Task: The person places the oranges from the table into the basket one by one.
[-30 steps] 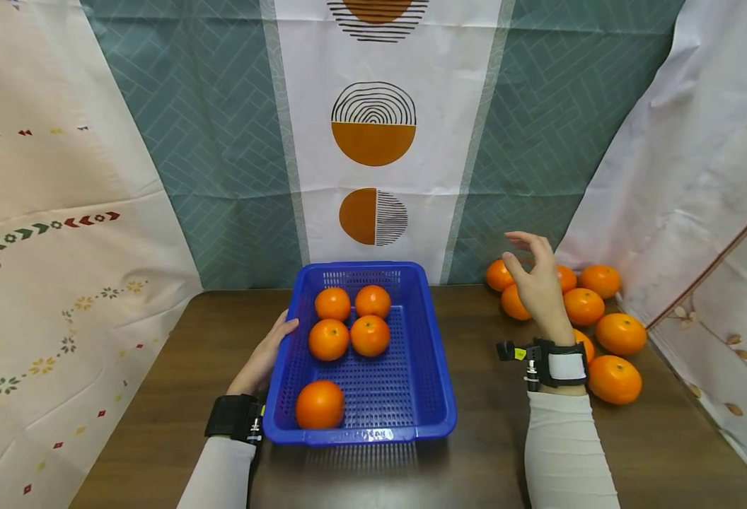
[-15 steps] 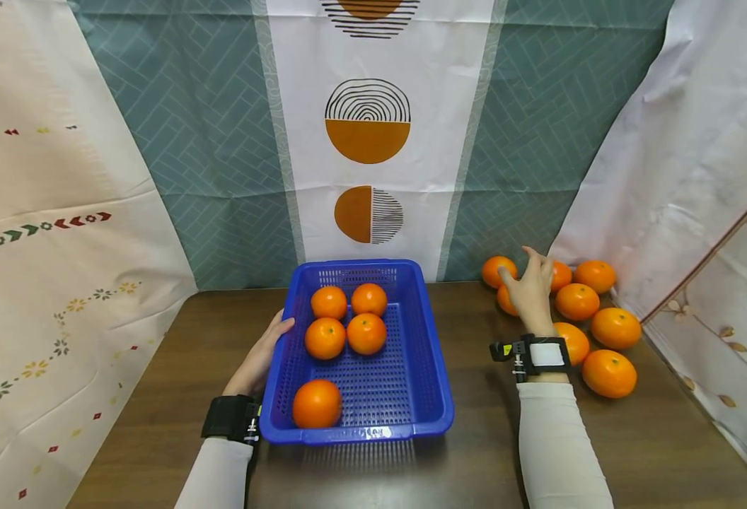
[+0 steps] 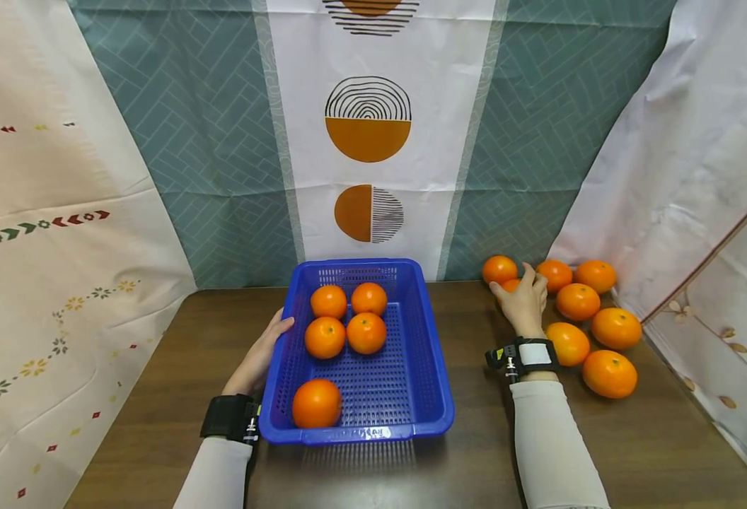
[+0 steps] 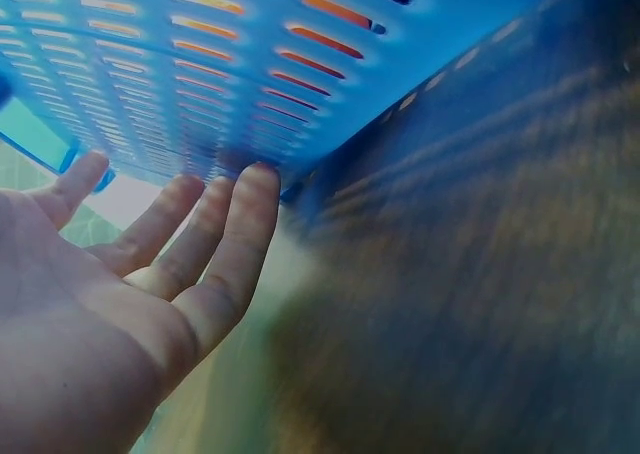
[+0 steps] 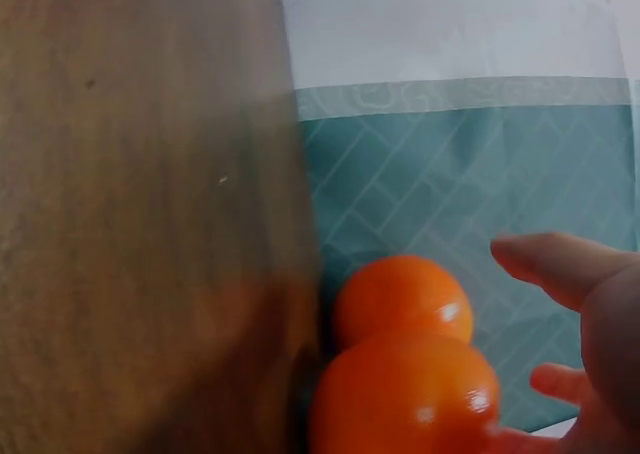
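Note:
My left hand (image 3: 264,353) rests at the left side of a blue plastic basket (image 3: 440,382). Its thumb lies over the rim, and in the left wrist view its loosely spread fingers (image 4: 250,209) touch the slotted wall from outside. My right hand (image 3: 523,304) is over an orange (image 5: 400,399) at the left of the loose fruit, thumb and fingers spread around it. That orange is partly covered by the hand in the head view. Just behind it sits a second orange (image 3: 499,269), against the cloth.
Inside the basket are several oranges (image 3: 325,338), with one larger orange (image 3: 317,404) near the front left corner. More oranges (image 3: 615,328) lie on the brown table (image 3: 475,452) at the right. A patterned cloth (image 3: 221,177) hangs behind the table.
My right hand has come down and slightly left, from above the fruit to the orange at the left of the group. The left hand and basket have stayed put.

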Available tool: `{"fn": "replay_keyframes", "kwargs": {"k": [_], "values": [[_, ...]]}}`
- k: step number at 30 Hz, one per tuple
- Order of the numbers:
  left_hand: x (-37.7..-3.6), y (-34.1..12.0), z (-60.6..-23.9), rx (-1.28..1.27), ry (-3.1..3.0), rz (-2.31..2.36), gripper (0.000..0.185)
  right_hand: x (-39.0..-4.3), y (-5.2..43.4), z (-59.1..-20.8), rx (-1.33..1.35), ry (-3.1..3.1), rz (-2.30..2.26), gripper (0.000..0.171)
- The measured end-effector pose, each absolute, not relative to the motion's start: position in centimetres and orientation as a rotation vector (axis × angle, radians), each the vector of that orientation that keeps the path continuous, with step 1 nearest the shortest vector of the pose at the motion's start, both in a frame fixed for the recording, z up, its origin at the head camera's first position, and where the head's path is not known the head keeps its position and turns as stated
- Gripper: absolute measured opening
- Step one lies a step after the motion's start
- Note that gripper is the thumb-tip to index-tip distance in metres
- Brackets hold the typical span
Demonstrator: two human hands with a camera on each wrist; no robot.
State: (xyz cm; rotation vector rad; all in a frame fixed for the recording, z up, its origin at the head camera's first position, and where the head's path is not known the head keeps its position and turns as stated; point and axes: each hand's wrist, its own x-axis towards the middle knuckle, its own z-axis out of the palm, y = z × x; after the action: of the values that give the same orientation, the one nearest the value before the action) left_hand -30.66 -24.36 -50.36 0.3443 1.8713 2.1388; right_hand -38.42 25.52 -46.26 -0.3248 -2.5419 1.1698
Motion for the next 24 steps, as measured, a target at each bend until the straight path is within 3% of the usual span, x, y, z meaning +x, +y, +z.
{"fn": "replay_keyframes", "kwargs": {"k": [17,24], "values": [[-30.1,-24.5,-50.5,0.332,1.886,2.123,0.062,-39.0,26.0,-48.9,-0.386,-2.507,1.176,0.089],[-30.6,-24.5,-50.5,0.331,1.865,2.138,0.06,-39.2,26.3,-49.2,-0.399,-2.52,1.166,0.08]]}}
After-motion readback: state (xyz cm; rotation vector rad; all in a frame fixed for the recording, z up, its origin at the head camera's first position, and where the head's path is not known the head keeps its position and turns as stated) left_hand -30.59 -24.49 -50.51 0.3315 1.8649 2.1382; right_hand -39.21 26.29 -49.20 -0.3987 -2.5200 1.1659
